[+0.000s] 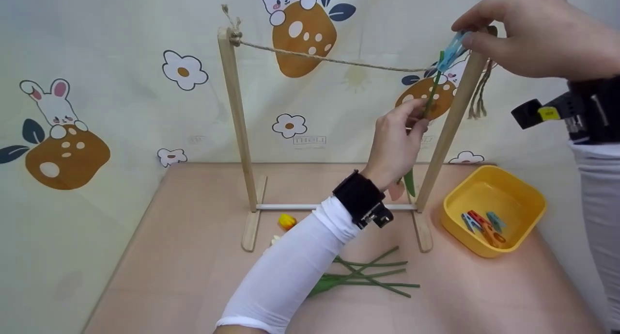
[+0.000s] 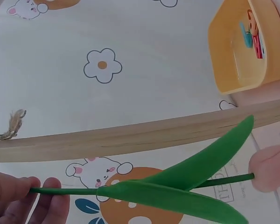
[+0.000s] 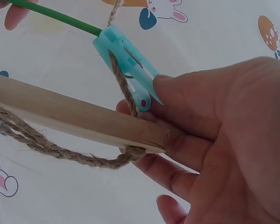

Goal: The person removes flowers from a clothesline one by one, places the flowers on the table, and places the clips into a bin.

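Near the right post, my right hand (image 1: pixel 537 38) pinches the handles of a light blue clothespin (image 1: pixel 453 54) between thumb and fingers. The clothespin sits at the twine (image 1: pixel 334 60), with the green stem end at its nose (image 3: pixel 109 35). Below it, my left hand (image 1: pixel 395 145) pinches the stem of an artificial tulip (image 2: pixel 175 189). Its pink bloom (image 2: pixel 269 169) points downward and its two leaves show in the left wrist view. Whether the clothespin's jaws have closed over the stem is unclear.
Twine spans the wooden stand's left post (image 1: pixel 237 116) and right post (image 1: pixel 453 125). A yellow bin (image 1: pixel 525 217) at right holds several clothespins (image 1: pixel 484 227). Several green stems (image 1: pixel 368 278) and a yellow bloom (image 1: pixel 287 221) lie on the table (image 1: pixel 169 256), partly behind my left sleeve.
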Tool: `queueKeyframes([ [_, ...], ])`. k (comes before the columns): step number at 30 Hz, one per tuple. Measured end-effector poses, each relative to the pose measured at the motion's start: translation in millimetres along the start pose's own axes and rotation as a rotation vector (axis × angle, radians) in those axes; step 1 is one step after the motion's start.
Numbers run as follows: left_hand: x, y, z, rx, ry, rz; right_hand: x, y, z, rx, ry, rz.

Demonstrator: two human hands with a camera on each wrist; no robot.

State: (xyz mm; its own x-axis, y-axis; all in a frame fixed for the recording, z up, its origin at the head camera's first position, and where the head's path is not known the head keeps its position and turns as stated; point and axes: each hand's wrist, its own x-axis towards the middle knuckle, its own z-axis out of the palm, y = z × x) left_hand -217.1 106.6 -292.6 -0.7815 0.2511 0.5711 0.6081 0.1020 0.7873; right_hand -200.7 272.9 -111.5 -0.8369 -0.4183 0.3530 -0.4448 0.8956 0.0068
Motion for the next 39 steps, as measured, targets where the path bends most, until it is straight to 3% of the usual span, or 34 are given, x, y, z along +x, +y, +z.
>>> queueKeyframes([
  [10,-0.4,0.0,-6.8,-0.004,0.012,0.009,-2.2,0.1,1.5,-0.002,0.123,-0.075],
  [24,-10.2,4.4,-19.6,-0.020,0.019,-0.006,-6.4,1.8,0.1,-0.005,0.286,-0.106],
  [35,-32.5,6.1,-35.0,0.096,-0.018,0.090,-31.5,5.9,12.2,-0.066,0.350,-0.025],
  [39,-43.0,5.1,-40.3,0.139,-0.054,0.113,-48.2,4.4,20.3,-0.018,0.361,0.030],
])
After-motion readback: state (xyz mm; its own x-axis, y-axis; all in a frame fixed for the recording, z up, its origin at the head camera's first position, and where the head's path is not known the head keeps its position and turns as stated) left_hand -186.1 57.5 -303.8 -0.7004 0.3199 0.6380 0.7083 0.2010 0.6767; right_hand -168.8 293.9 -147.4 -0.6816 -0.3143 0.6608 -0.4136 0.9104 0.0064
